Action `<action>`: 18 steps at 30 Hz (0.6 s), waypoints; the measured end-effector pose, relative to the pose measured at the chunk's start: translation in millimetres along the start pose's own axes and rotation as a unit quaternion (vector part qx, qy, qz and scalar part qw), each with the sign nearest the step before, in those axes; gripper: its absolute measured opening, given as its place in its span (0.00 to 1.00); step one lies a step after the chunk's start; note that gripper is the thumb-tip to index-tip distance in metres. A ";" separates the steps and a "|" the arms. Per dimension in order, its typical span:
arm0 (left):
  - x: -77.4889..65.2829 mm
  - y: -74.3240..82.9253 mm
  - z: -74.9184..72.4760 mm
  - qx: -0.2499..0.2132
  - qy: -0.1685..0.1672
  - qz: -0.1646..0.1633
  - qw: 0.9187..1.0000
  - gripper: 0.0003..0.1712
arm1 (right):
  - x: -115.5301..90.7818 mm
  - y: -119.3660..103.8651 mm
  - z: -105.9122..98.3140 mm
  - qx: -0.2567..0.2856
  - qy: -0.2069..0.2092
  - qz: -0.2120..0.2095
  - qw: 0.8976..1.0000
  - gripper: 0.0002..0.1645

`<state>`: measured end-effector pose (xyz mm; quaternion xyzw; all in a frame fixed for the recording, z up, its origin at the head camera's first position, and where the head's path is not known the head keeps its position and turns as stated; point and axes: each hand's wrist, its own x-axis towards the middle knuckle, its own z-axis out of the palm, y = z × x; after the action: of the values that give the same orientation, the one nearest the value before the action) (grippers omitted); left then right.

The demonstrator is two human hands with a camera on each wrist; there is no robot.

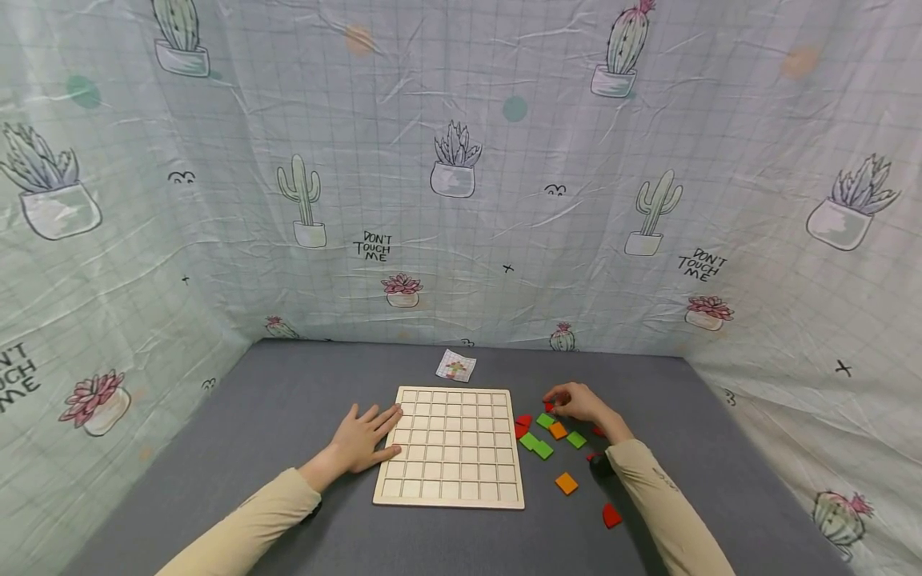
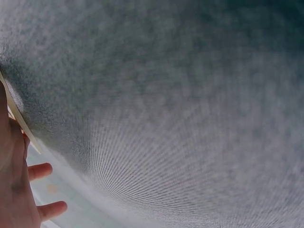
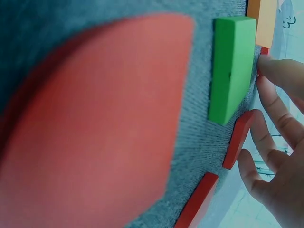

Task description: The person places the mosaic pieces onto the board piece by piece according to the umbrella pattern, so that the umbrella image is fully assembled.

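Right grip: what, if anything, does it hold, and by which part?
The right grip pinches a red piece; by which part cannot be told, the piece being mostly covered.

In front of me a creased, pale cloth [image 1: 403, 104] with a faint grid fills the upper frame and drops down both sides. I see potted cacti [image 1: 299, 196] printed across it, "DON'T TOUCH ME" lettering [image 1: 374, 246] left of centre, and coloured dots [image 1: 515, 109] near the top. A dark grey tabletop [image 1: 302, 384] spans the lower frame before me.

Head camera faces forward-down; wrist cameras skim tabletop [image 1: 310, 384].
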<state>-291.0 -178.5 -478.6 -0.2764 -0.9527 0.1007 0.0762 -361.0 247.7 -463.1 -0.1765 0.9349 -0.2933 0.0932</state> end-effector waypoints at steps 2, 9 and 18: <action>0.0 0.0 0.0 -0.001 -0.002 -0.001 1.000 0.37 | 0.0 0.9 0.1 0.007 -0.003 0.004 1.000 0.15; -0.5 1.1 -2.2 -0.013 0.002 -0.001 1.000 0.37 | -1.0 3.4 -1.5 0.019 -0.004 -0.012 1.000 0.15; -1.7 3.2 -4.2 -0.017 0.000 -0.002 1.000 0.37 | -1.3 3.7 -1.9 0.037 -0.002 -0.030 0.999 0.14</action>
<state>-287.0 -176.1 -475.4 -0.2761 -0.9547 0.0849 0.0718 -361.3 252.0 -463.6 -0.2012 0.9176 -0.3301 0.0925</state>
